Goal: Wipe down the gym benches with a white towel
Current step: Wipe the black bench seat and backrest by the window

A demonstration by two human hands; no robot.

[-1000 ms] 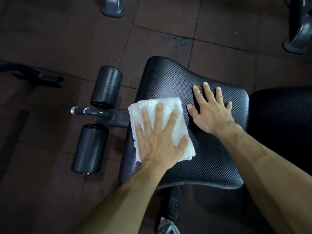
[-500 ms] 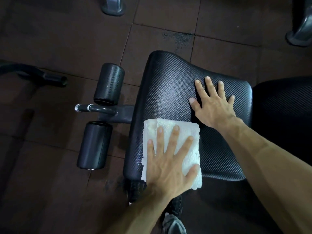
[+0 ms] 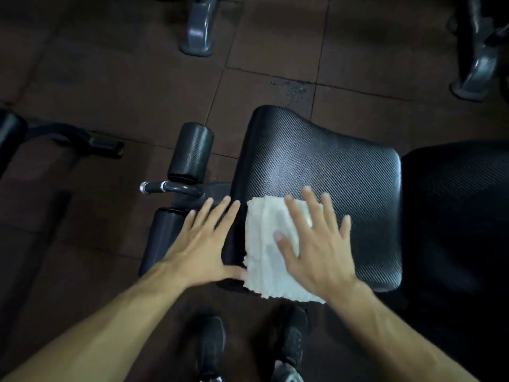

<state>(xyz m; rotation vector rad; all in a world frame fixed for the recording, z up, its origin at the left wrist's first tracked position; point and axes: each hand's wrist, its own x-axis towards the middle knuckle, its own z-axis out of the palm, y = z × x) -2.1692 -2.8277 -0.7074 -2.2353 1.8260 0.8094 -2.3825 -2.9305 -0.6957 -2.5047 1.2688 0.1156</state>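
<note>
I see the black bench seat (image 3: 330,166) mostly bare toward 12 and 3 o'clock, with the white towel (image 3: 264,244) lying at its 7 o'clock corner. My right hand (image 3: 316,244) presses it flat with straight, spread fingers, while my left hand (image 3: 203,244) hangs open at 9 o'clock, its thumb touching the towel's edge; I judge long, firm, overlapping strokes toward 2 o'clock work best.

Towel (image 3: 268,252) on bench seat (image 3: 330,172) near edge, right hand (image 3: 316,244) on towel, left hand (image 3: 203,244) just left of it

Dark rubber floor tiles (image 3: 115,86) spread beneath grey metal equipment feet (image 3: 199,31) at the top edge, a black curved frame bar (image 3: 82,137) at left and a pair of black shoes (image 3: 212,346) below.
</note>
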